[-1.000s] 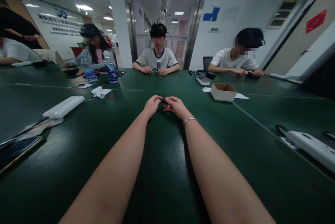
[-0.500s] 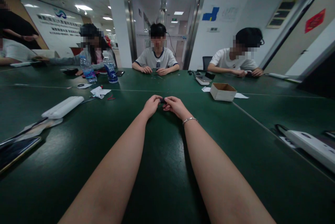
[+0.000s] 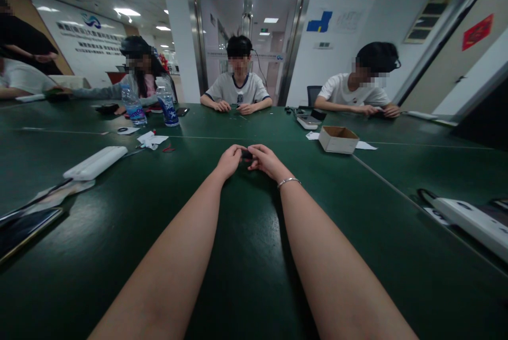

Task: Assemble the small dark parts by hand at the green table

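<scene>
Between my two hands is a small dark object point(image 3: 246, 155), too small to tell its kind. My left hand point(image 3: 230, 162) grips its left end with thumb and fingers. Closed on the right end is my right hand point(image 3: 265, 161), its fingertips nearly meeting those of the left. A silver bracelet point(image 3: 289, 182) circles my right wrist. Both forearms reach forward over the dark green table point(image 3: 246, 255), and the object is held just above or at its surface; I cannot tell which. Fingers cover much of it.
Left lie a white power strip point(image 3: 97, 163) and a phone point(image 3: 27, 231); beyond stand two bottles point(image 3: 168, 107). An open box point(image 3: 338, 140) sits ahead right, another power strip point(image 3: 472, 218) at the right edge. Several people sit across, including one opposite point(image 3: 238, 88).
My right fingers have shifted slightly on the small dark object, and its angle looks a little different. My left hand has hardly moved.
</scene>
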{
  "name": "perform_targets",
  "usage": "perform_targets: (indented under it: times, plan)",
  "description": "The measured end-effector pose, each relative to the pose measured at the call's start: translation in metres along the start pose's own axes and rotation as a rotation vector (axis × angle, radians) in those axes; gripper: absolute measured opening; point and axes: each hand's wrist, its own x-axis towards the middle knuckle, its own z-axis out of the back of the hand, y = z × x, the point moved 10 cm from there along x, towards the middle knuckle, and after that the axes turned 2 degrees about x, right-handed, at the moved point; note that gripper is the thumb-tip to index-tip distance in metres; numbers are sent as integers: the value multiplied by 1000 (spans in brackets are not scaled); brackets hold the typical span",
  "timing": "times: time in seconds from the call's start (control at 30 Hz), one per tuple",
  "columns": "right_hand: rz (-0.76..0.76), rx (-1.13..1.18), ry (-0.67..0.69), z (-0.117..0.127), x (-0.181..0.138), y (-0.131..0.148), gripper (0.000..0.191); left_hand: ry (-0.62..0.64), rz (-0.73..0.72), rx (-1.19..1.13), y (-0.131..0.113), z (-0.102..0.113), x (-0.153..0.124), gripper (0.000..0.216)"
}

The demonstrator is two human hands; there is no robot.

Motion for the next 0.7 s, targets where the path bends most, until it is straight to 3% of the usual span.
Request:
perform_targets:
  times: [0.07,0.2,0.37,0.53,0.7]
  plan:
    - [-6,-49,10,-1,1,-1,11,10,-11,0,0,-1,0,23]
    - [23,-32,40,-4,1,2,41,10,11,8,6,-1,2,26]
    - [-11,-101,-27,-1,5,-3,16,-11,19,4,8,0,3,24]
    - [0,-52,21,-4,5,-2,40,-8,20,0,10,0,4,24]
    - [-21,-108,-8,-1,6,-5,12,-24,12,14,12,2,7,26]
